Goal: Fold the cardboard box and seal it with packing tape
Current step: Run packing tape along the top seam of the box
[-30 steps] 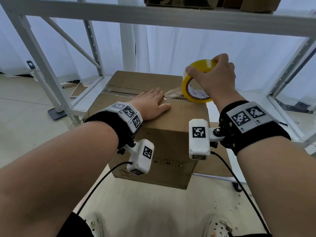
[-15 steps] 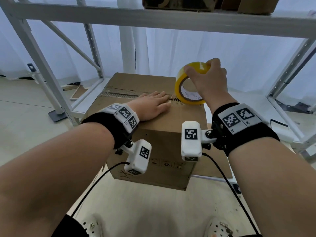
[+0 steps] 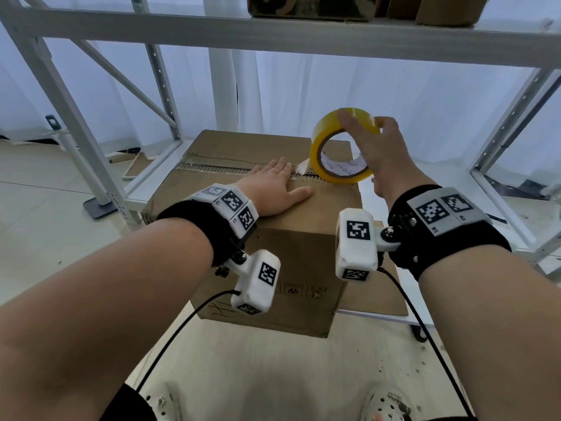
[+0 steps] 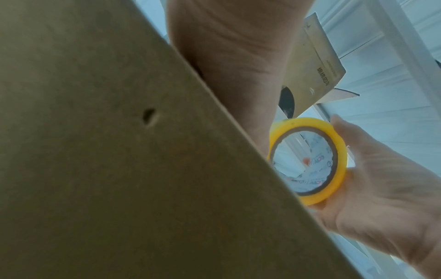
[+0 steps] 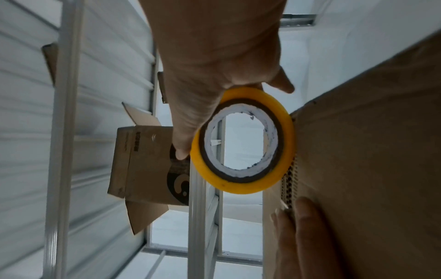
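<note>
A closed brown cardboard box (image 3: 291,253) sits on a low white shelf, its top seam (image 3: 218,168) running left to right with clear tape on its left part. My left hand (image 3: 274,189) lies flat on the box top, fingers straight, pressing the tape at the seam. My right hand (image 3: 373,147) grips a yellow roll of packing tape (image 3: 321,141) standing on edge near the box's right end, a short strip stretching from the roll to the left hand's fingertips. The roll (image 4: 334,151) shows beside the box wall in the left wrist view, and in the right wrist view the roll (image 5: 241,139) touches the box (image 5: 369,151).
A white metal rack frame (image 3: 76,123) surrounds the box, with a crossbeam (image 3: 273,34) overhead carrying other cardboard boxes (image 3: 309,7). A flat cardboard sheet (image 3: 382,293) lies under the box on the right. My shoes (image 3: 391,405) stand on the pale floor below.
My right hand moved the tape roll left, closer to the left hand, shortening the free strip. The left hand stayed flat on the seam.
</note>
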